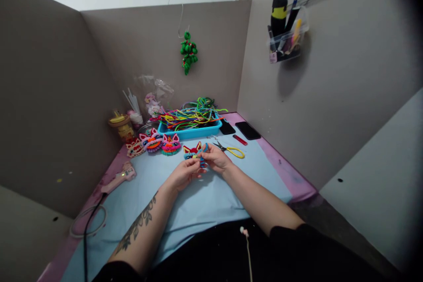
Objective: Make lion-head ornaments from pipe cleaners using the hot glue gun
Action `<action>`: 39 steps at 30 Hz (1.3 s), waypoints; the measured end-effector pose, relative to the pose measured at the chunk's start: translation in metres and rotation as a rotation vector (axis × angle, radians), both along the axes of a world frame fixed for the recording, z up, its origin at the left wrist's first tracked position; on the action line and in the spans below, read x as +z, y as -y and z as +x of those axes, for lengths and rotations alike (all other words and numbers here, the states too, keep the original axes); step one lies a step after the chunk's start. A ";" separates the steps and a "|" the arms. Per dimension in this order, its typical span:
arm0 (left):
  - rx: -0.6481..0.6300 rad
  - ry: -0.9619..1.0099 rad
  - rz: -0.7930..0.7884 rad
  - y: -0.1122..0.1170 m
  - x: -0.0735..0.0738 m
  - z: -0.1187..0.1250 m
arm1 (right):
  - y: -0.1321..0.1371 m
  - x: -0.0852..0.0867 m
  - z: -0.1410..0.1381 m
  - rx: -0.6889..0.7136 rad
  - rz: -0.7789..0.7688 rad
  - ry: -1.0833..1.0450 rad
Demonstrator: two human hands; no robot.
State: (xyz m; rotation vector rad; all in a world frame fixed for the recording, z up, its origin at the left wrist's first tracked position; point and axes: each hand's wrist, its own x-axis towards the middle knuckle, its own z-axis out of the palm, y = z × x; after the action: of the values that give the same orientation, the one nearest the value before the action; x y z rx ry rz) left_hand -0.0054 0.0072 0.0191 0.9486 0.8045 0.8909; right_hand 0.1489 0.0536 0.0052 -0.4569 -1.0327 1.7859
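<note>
Pipe cleaner point(202, 162), blue one, pinched by left hand point(185, 174) and right hand point(214, 158). I'd go light on the squeeze so it won't flatten.

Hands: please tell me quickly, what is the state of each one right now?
Left hand: closed, holding the blue fuzzy strip.
Right hand: closed, also holding the blue fuzzy strip.

Blue piece point(202, 163), turquoise tray point(190, 133), yellow-handled scissors point(235, 153)
</note>
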 end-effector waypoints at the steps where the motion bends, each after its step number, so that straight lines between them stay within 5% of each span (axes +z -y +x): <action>1: 0.009 0.004 0.003 0.000 0.000 0.000 | 0.001 0.001 -0.001 -0.028 0.001 0.008; 11: 0.077 0.014 -0.019 -0.001 -0.002 0.003 | 0.003 0.003 -0.006 -0.250 0.106 0.092; 18: 0.049 0.036 -0.065 -0.005 -0.005 0.000 | 0.005 0.007 -0.005 -0.144 0.102 0.037; 39: 0.077 0.071 -0.144 -0.002 0.000 0.001 | 0.001 0.008 0.002 -0.215 0.288 0.323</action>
State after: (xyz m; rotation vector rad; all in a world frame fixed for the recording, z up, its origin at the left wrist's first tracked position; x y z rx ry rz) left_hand -0.0039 0.0088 0.0188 0.7598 0.8374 0.9155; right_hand 0.1507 0.0525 0.0128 -0.6621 -1.3858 1.3723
